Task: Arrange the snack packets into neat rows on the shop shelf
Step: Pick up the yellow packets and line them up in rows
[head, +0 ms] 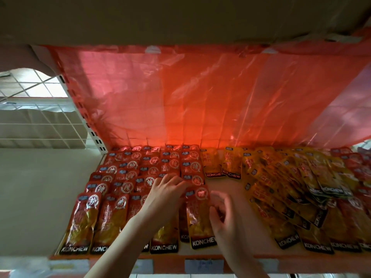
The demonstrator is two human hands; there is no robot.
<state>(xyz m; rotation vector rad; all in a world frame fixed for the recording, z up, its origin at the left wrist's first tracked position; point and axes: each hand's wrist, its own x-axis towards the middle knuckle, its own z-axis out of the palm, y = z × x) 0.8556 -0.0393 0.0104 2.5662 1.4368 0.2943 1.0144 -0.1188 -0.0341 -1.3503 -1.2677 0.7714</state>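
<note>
We see a red sheet (180, 93) that hangs behind the shelf (226, 197) and covers its back. On the left, beyond the shelf, there is a white wire grid (40, 121).

On the left part of the shelf the red packets (124, 177) lie in rows, overlapping like tiles. Each one has its long axis from the front edge to the back, and the black KONCHEW band points to the front, toward us. On the right the yellow packets (291, 187) lie in a loose pile; most of them are tilted, with the long axis going diagonally and the black band toward the front right. Two yellow ones near the back stand straight, just beside the red rows.

One red packet (197, 215) lies at the right end of the red rows, near the front, next to a bare strip of the shelf. Its long axis goes front to back, only a little tilted, with the band at the front.

Our left hand (163, 195) rests on the red rows just left of this packet; the fingers are quite straight and touch the packets near its top edge. Our right hand (222, 213) is at the right edge of the packet, fingers loosely curled and blurred; we cannot tell if it holds anything.
</note>
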